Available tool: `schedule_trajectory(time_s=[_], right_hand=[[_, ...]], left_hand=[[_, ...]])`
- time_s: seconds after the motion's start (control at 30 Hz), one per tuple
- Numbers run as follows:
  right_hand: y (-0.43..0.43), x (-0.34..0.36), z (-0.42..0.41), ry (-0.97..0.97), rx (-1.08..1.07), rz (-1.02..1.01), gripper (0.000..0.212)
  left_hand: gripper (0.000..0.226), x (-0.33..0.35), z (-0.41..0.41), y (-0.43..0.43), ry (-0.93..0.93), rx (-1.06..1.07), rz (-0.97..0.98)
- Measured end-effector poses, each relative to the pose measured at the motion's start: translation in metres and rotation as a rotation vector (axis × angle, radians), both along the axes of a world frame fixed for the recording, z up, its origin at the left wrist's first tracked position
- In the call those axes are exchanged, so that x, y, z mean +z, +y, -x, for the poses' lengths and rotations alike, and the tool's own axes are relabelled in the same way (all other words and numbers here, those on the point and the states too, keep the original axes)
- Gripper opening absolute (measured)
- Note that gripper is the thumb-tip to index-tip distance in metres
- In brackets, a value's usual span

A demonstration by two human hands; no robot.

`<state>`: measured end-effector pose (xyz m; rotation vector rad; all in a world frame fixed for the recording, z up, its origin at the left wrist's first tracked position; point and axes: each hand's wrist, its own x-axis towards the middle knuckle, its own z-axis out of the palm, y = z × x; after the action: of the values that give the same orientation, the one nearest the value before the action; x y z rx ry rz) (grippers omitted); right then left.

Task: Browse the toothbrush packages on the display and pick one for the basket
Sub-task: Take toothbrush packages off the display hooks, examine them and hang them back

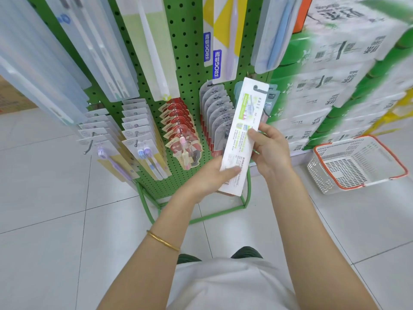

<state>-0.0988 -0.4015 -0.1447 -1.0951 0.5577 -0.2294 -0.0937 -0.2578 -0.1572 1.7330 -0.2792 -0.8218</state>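
I hold a long white toothbrush package (241, 121) with green print, its back side toward me, in front of the green pegboard display (187, 70). My left hand (212, 177) grips its lower end from the left, thumb across the card. My right hand (270, 148) holds its right edge near the middle. Rows of other toothbrush packages (181, 130) hang on hooks behind it. The white basket with an orange rim (357, 164) stands on the floor to the right, with nothing visible inside.
Stacked tissue packs (339, 70) rise at the right behind the basket. The display's green metal base frame (201, 211) rests on the white tiled floor (55, 209). A cardboard box (11, 97) shows at the far left.
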Motion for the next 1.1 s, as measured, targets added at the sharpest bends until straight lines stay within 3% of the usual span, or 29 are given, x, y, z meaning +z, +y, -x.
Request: schedule_trajectory(time_s=[0.1, 0.23, 0.6, 0.73, 0.97, 1.03, 1.1], right_hand=[[-0.002, 0.002, -0.001, -0.040, 0.063, -0.007, 0.016], [-0.001, 0.002, 0.001, -0.049, 0.208, 0.053, 0.019], [0.001, 0.000, -0.002, -0.125, 0.448, 0.084, 0.017], [0.001, -0.003, -0.002, -0.112, 0.507, 0.080, 0.017], [0.000, -0.006, -0.006, -0.135, 0.581, 0.064, 0.018], [-0.001, -0.006, -0.006, -0.158, 0.652, 0.053, 0.028], [0.000, -0.004, -0.006, -0.176, 0.735, 0.035, 0.057]], left_hand=[[0.017, 0.002, -0.003, 0.000, -0.005, 0.049, -0.002], [0.029, 0.011, -0.014, -0.002, -0.024, 0.156, 0.005], [0.022, 0.053, -0.044, -0.007, -0.361, 0.459, 0.107], [0.014, 0.061, -0.048, -0.007, -0.376, 0.553, 0.165], [0.020, 0.071, -0.055, -0.002, -0.239, 0.556, 0.281], [0.019, 0.075, -0.055, 0.000, -0.183, 0.541, 0.359], [0.018, 0.080, -0.054, 0.000, -0.150, 0.518, 0.405]])
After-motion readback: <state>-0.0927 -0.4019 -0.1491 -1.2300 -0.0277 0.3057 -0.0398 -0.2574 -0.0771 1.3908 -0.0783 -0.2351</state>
